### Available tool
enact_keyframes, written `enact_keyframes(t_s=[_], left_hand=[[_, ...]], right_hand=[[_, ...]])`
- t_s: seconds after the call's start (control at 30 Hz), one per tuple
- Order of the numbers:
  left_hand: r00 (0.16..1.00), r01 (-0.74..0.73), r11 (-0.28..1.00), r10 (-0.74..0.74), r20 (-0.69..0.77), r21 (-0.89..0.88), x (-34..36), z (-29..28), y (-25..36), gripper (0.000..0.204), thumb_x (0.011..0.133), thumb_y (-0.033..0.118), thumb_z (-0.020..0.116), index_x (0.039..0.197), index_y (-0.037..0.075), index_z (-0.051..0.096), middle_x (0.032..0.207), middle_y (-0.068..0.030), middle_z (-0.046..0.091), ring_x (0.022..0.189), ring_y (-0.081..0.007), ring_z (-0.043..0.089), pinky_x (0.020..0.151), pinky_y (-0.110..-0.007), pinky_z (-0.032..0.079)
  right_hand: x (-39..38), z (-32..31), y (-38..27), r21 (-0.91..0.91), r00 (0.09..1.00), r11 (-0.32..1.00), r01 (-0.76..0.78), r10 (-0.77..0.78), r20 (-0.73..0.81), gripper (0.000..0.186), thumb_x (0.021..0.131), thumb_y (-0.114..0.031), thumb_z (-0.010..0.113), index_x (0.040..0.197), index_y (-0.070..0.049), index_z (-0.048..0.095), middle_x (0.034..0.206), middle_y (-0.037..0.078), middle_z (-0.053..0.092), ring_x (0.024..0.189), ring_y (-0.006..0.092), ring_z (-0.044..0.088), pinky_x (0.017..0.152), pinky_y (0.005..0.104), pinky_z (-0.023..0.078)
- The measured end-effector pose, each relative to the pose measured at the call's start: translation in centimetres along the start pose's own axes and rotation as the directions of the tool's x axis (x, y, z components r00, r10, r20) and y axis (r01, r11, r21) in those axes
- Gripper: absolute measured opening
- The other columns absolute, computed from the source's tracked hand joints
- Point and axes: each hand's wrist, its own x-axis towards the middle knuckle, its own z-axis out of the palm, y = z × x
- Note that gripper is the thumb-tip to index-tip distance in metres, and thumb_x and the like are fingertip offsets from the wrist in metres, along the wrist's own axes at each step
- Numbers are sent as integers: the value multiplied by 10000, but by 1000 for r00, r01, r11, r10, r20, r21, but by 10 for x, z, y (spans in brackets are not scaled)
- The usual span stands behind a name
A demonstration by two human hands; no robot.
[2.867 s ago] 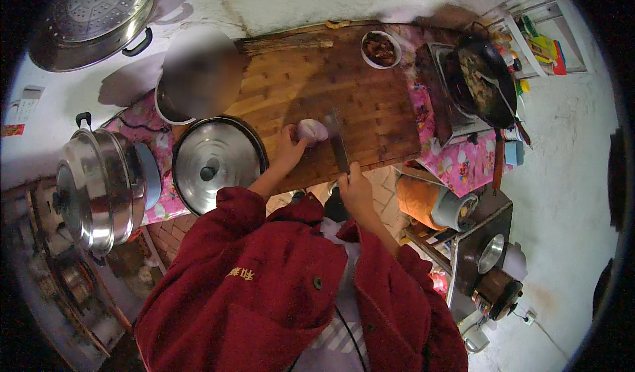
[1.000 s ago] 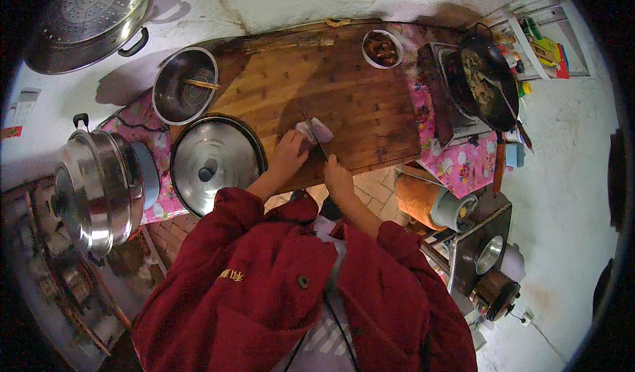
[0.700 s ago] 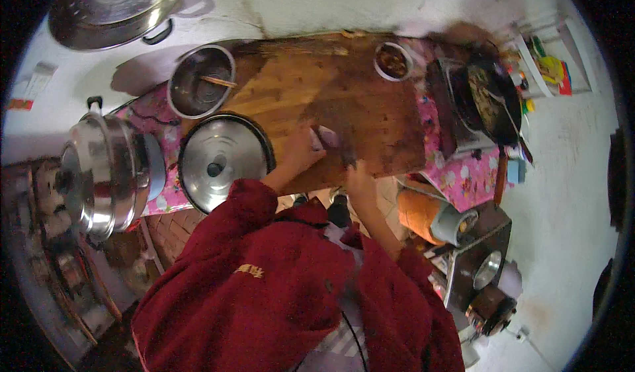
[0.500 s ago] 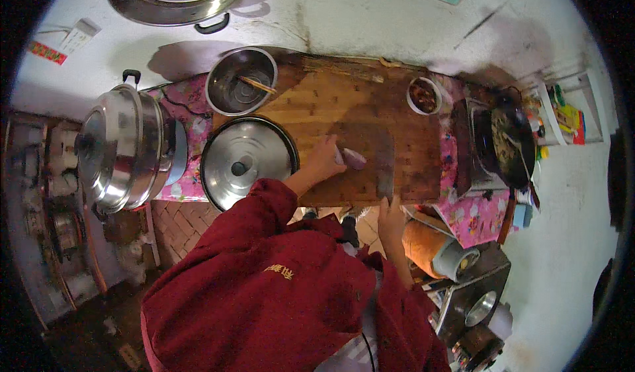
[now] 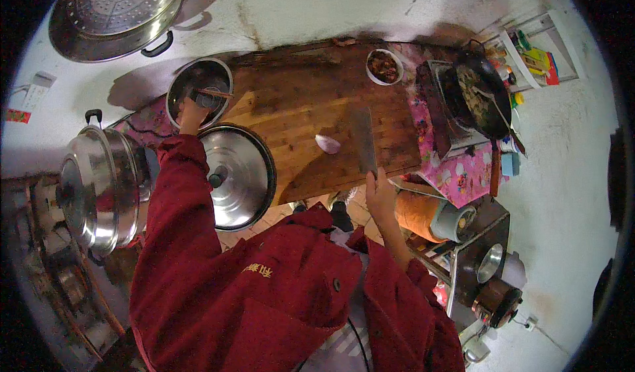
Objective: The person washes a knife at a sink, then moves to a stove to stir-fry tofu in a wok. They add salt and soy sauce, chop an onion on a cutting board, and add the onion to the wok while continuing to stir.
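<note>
My right hand [image 5: 379,197] is wrapped round the handle of a cleaver [image 5: 362,139], its broad blade resting on the wooden cutting board [image 5: 291,107]. Left of the blade lies a pale pinkish-purple vegetable piece [image 5: 327,144], apart from it and touched by neither hand. My left hand [image 5: 192,115] reaches over the near rim of a steel bowl [image 5: 228,76], fingers down inside. Whether those fingers hold anything is hidden. A pair of wooden chopsticks [image 5: 215,93] lies in this bowl, beside my hand.
A round steel lid [image 5: 241,173] overlaps the board's left side. Farther left stands a tall steamer pot [image 5: 99,187]. A white bowl of dark red food [image 5: 384,66] sits at the far right of the board. Beyond it, a wok [image 5: 486,94] rests on a stove [image 5: 442,97].
My left hand has left the vegetable piece and moved left into the steel bowl. The piece now lies free on the board. My right hand keeps the cleaver. The view has shifted.
</note>
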Motion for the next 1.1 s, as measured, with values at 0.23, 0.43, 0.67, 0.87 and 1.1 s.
enact_keyframes(t_s=[0.23,0.43,0.67,0.87,1.1], left_hand=[[879,-195,978,207,-429,72,-54,-18,49,686,736,370,709,1276,49,433,1204,-178,536,1130,-317,517,943,-394,421],[567,-799,443,780,-264,-407,-216,45,138,355,783,142,650,1109,45,548,1088,-151,559,969,-325,571,851,-376,469],[725,-604,542,678,-121,-584,-259,121,186,325,748,120,663,1055,37,593,1017,-161,564,961,-331,567,812,-399,474],[766,-477,649,637,81,-592,-256,134,195,249,709,140,690,922,33,618,956,-162,563,869,-327,562,751,-403,469],[796,-512,649,605,-26,-562,-282,147,214,234,696,154,707,860,26,600,906,-158,549,833,-317,557,714,-396,461]], right_hand=[[-14,10,48,-99,996,993,-70,74,45,297,946,-257,445,1098,-10,508,681,228,584,648,416,575,568,502,424],[-23,25,49,-73,993,994,-75,81,84,305,941,-237,425,1165,-36,473,850,261,604,759,442,583,646,519,449],[-16,22,34,-120,994,988,-100,105,40,166,914,-175,440,983,-27,472,830,261,580,796,464,561,662,538,416],[-29,26,33,-214,988,976,-50,79,130,178,899,-135,430,1039,-26,435,933,265,575,828,474,557,690,548,426],[-16,3,34,-309,966,951,-24,101,237,261,896,-117,399,1106,37,386,1018,291,543,776,451,593,668,516,484]])
